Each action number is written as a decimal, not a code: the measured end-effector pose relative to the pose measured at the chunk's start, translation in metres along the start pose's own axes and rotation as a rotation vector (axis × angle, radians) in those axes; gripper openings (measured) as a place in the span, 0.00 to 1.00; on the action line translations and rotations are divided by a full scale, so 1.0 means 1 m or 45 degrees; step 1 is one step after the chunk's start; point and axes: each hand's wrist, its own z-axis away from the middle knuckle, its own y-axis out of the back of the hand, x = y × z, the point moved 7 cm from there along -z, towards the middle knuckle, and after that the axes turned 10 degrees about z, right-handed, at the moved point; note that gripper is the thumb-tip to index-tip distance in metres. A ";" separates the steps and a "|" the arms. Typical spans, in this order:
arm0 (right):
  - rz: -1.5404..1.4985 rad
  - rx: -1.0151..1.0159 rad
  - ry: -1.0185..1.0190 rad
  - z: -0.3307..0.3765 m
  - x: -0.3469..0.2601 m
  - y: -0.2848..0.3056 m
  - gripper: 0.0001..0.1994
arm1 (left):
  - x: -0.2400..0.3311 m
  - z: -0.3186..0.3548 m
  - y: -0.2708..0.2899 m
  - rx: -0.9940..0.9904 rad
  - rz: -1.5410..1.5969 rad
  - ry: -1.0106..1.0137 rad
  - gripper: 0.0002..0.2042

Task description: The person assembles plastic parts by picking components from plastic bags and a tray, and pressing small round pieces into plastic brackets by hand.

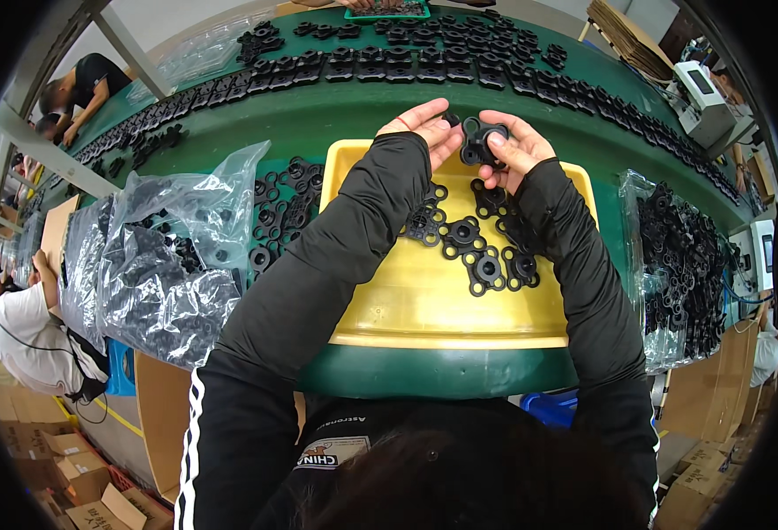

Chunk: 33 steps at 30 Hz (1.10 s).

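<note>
Above the far side of a yellow tray, my right hand is closed round a black plastic part with ring-shaped lobes. My left hand, just to the left of it, pinches a small black piece between thumb and fingers. A narrow gap shows between the small piece and the larger part. Several similar black ringed parts lie in the tray below my hands. Black sleeves cover both my forearms and hide some of the tray's sides.
Left of the tray sit loose black parts and a clear plastic bag full of pieces. Another filled bag stands at the right. Beyond, rows of black parts line the green table. Other people work on both sides.
</note>
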 end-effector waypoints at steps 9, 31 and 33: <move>-0.048 -0.136 0.030 0.004 -0.009 -0.008 0.18 | 0.012 0.008 -0.026 -0.141 -0.845 -0.341 0.12; 0.181 -0.074 0.102 0.006 -0.018 -0.001 0.18 | 0.006 0.011 -0.025 -0.137 -0.403 -0.231 0.16; 0.205 -0.064 0.109 0.006 -0.018 -0.001 0.18 | 0.003 0.009 -0.019 -0.087 -0.318 -0.198 0.17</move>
